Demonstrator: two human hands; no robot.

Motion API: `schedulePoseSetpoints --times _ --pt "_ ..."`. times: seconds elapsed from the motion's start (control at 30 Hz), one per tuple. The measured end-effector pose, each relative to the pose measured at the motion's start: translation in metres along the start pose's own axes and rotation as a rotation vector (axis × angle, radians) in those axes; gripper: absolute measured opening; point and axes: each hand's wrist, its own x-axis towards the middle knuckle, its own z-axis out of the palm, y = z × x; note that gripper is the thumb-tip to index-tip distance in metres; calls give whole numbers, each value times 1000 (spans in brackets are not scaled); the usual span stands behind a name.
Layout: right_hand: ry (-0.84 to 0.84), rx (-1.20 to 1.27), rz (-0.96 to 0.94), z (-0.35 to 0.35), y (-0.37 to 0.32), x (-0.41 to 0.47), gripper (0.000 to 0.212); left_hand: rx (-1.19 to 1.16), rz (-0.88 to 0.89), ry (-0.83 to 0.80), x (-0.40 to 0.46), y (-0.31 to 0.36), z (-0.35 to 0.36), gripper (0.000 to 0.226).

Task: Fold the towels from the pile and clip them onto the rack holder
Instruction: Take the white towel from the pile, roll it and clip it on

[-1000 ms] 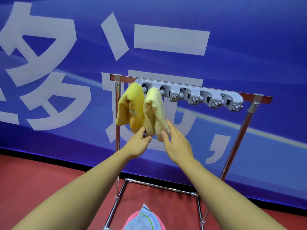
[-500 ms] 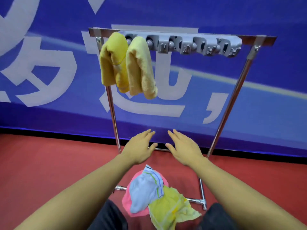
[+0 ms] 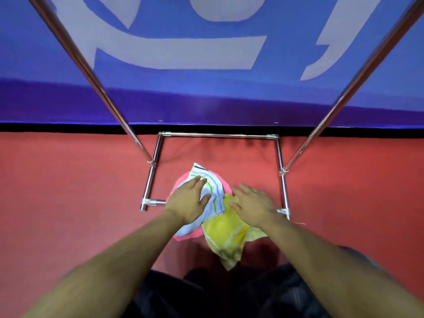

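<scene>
Two hands down at pile now, off rack top. Left hand (image 3: 188, 200) flat on white striped towel (image 3: 213, 193), grip open, nothing pinched; right hand (image 3: 253, 204) spread above yellow towel (image 3: 226, 237), empty. Pile on floor (image 3: 68, 191) at lower centre, inside rack base (image 3: 218, 135). Next towel pickup starting.

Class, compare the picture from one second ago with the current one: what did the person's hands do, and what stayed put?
Both hands left the two yellow towels clipped on the rack, now out of view, and dropped to the floor pile. The left hand now rests on the white striped towel; the right hand hovers spread over the crumpled yellow towel, neither clearly gripping. The pink towel and metal rack base stayed put.
</scene>
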Motion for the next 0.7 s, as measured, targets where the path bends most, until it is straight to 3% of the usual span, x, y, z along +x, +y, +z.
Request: schedulePoseSetpoints --times 0.17,0.3,0.5,0.7 --pt "-197 73 -15 70 4 42 61 -35 -89 -111 22 -29 54 92" --pt "-317 243 36 114 -10 67 58 -100 -166 -165 28 -50 80 67" --pt "-274 299 180 149 -24 83 51 -205 -223 -141 40 -62 95 61" --pt "-197 110 95 154 -2 83 42 -251 -234 -142 42 -61 97 61"
